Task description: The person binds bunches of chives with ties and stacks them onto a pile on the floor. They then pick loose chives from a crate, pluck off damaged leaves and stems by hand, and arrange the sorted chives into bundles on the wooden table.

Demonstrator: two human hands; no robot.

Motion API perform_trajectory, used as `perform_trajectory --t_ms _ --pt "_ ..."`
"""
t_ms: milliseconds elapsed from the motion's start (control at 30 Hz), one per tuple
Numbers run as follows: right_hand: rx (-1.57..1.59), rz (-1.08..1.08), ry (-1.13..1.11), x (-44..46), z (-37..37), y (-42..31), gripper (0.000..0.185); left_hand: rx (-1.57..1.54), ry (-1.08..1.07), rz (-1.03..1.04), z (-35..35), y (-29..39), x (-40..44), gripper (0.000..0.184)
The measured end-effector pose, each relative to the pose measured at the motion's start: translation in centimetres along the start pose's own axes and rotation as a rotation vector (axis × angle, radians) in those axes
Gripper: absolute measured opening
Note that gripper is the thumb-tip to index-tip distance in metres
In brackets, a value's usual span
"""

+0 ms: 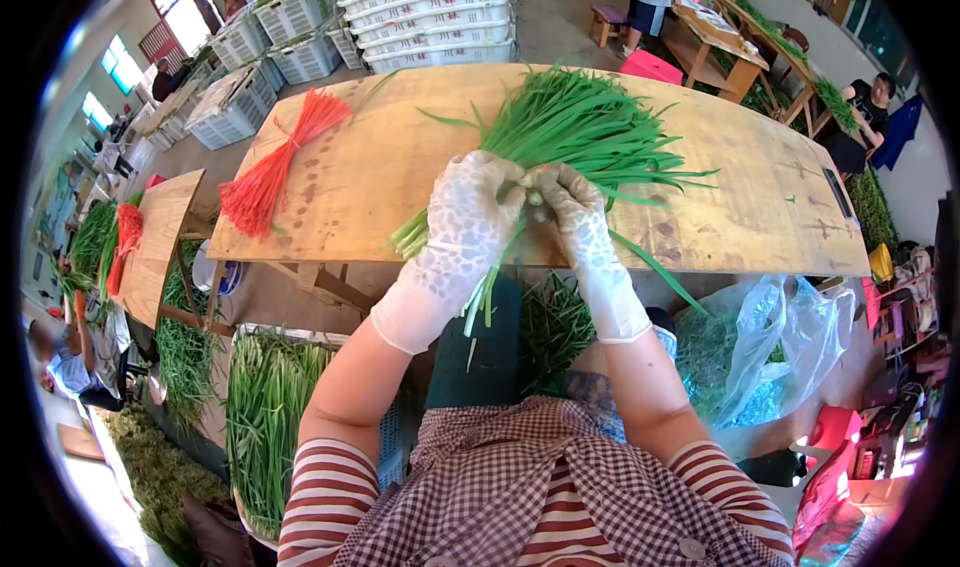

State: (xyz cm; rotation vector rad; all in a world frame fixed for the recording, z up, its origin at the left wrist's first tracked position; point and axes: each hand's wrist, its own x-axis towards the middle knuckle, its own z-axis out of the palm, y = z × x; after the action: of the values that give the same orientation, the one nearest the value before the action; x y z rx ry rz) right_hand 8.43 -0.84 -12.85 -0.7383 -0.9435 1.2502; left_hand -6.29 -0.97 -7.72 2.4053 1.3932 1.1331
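Observation:
White patterned gloves cover both hands, which meet at the near edge of the wooden table. My left hand [472, 202] is closed on several garlic chive stalks [482, 297], whose pale ends hang below the tabletop. My right hand [570, 202] pinches at pale stem ends right beside the left fingertips; the exact grip is partly hidden. Just beyond both hands a large bunch of garlic chives [585, 122] lies with its leaves fanned to the far right. Pale stalk ends [410, 233] stick out left of my left wrist.
Red ties [290, 152], bundled at the middle, lie on the left of the table [760, 192]. A crate of chives [270, 417] stands below left. A clear plastic bag [790, 337] is below right. Stacked white crates [430, 17] stand behind. Other people work at nearby tables.

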Motion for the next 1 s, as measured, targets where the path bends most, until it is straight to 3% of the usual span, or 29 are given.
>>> perform_trajectory --t_ms 100,333,500,600,633,667,733,767,867,900,1000 --pt "0.11 0.034 0.031 -0.4 -0.1 0.0 0.015 -0.038 0.066 -0.009 0.6 -0.1 -0.2 0.016" --pt "0.038 -0.092 -0.083 -1.0 0.3 -0.2 0.013 -0.035 0.029 0.021 0.6 -0.6 -0.3 0.017" --pt "-0.089 -0.13 -0.075 -2.5 1.2 -0.7 0.013 0.248 0.02 0.231 0.5 -0.5 -0.2 0.017" --pt "-0.053 -0.121 -0.059 -0.2 2.6 -2.4 0.016 0.153 -0.085 0.279 -1.2 -2.3 1.8 0.023" --pt "0.056 -0.066 -0.028 1.2 3.8 -3.1 0.017 0.029 -0.032 0.313 -1.6 -3.5 2.4 0.033" --pt "0.079 -0.044 0.031 2.4 5.5 -4.5 0.018 -0.043 -0.16 0.228 -2.8 -4.1 3.4 0.036" --pt "-0.182 -0.106 -0.069 6.5 6.5 -4.7 0.018 -0.189 -0.408 0.056 -6.6 -3.7 5.8 0.045" --pt "-0.162 -0.045 -0.06 8.1 7.0 -4.2 0.018 -0.07 -0.618 -0.215 -8.6 -3.2 6.9 0.073" --pt "-0.095 0.079 -0.074 11.9 7.6 -0.5 0.017 0.337 -0.786 -0.225 -9.9 -2.6 7.9 0.096" --pt "-0.071 0.089 -0.106 12.7 7.4 1.1 0.017 0.327 -0.77 -0.221 -8.1 -4.2 7.5 0.115" --pt "-0.134 0.166 -0.177 13.5 7.8 2.0 0.016 0.556 -0.668 -0.149 -3.7 -5.5 4.3 0.124"
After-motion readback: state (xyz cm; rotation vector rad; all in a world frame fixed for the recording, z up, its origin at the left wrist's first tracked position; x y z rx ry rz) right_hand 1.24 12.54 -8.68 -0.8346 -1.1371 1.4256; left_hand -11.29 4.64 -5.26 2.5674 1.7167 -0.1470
